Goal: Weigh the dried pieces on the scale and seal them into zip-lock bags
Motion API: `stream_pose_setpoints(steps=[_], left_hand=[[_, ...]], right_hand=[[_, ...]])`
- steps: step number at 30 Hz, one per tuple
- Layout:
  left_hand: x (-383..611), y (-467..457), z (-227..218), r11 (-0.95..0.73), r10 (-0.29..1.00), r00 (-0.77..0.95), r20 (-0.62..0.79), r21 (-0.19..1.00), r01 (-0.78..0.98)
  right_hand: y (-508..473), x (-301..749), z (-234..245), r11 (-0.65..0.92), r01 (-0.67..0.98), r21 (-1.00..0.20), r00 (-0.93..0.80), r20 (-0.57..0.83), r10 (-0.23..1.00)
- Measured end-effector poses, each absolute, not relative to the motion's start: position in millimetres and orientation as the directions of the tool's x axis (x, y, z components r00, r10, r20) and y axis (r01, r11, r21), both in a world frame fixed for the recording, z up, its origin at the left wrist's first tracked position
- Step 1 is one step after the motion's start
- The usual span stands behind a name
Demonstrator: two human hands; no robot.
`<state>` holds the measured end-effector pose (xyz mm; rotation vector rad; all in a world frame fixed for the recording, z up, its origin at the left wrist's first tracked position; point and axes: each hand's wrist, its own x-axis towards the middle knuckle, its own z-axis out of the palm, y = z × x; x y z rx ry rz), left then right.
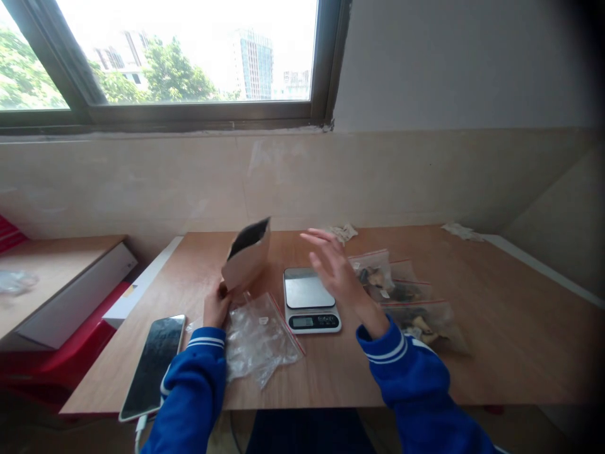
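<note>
My left hand [217, 306] grips the lower left side of a brown paper pouch [250, 261], which stands tilted with its dark opening facing up. Just right of that hand lies a pile of clear zip bags [265, 334] with red seals. My right hand [336, 270] is raised over the right side of a white kitchen scale [308, 291], fingers spread and holding nothing. To its right are several filled zip bags [428, 321], with brownish and dark pieces inside. The scale's metal plate carries nothing; its display is too small to read.
A tablet-like phone [155, 359] with a white cable lies at the table's left edge. Crumpled pale scraps [345, 233] rest along the back edge by the wall. A second table [61, 277] and a red stool [70, 340] stand at left.
</note>
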<state>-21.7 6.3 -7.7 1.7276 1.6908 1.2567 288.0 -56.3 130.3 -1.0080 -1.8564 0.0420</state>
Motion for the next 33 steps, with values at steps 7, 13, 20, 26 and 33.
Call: stream_pose_setpoints(steps=[7,13,20,26,33], left_hand=[[-14.4,-6.7,0.6,-0.345,0.918,0.000,0.397,0.799,0.493],[-15.0,-6.3,-1.0,-0.368,0.906,0.020,0.424,0.762,0.532],[-21.5,0.0,-7.3,-0.258,0.941,-0.045,0.335,0.798,0.545],[-20.8,0.1,-8.1,-0.260,0.936,-0.070,0.344,0.812,0.522],[-19.1,-2.4,-7.0,-0.277,0.942,-0.029,0.335,0.820,0.501]], right_hand=[[-57.8,243.7,135.2,0.760,0.554,-0.339,-0.545,0.543,0.639],[-65.0,250.0,132.0,0.730,0.528,-0.435,-0.477,0.559,0.678],[-66.4,243.6,117.3,0.696,0.584,-0.417,-0.335,0.657,0.675],[-70.0,228.0,122.3,0.713,0.565,-0.415,-0.374,0.642,0.670],[-69.4,215.2,127.2,0.690,0.632,-0.351,-0.435,0.577,0.692]])
